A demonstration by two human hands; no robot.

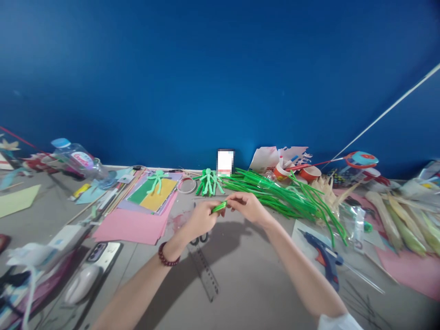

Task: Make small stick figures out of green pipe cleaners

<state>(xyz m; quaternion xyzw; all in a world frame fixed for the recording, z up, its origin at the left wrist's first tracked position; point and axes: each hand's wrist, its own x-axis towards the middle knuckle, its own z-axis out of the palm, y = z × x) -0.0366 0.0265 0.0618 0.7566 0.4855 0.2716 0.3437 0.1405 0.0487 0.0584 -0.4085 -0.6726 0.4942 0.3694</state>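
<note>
Left hand (203, 217) is gripping a short green bundle (218, 207), fingers curled; right hand (249, 207) is meeting its tip, fingertips nearly together, hold unclear. Bundle is looking unfinished. Green figures (208, 182) just beyond the hands are looking done; long green stems (275, 195) are lying loose beyond right hand, unworked.

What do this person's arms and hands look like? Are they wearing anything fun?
The left hand has no glove, but a bracelet of round, dark red beads circles its wrist. The right hand has no glove and no bracelet. Up that arm, a whitish sleeve peeks in at the bottom edge. No left sleeve shows.
</note>
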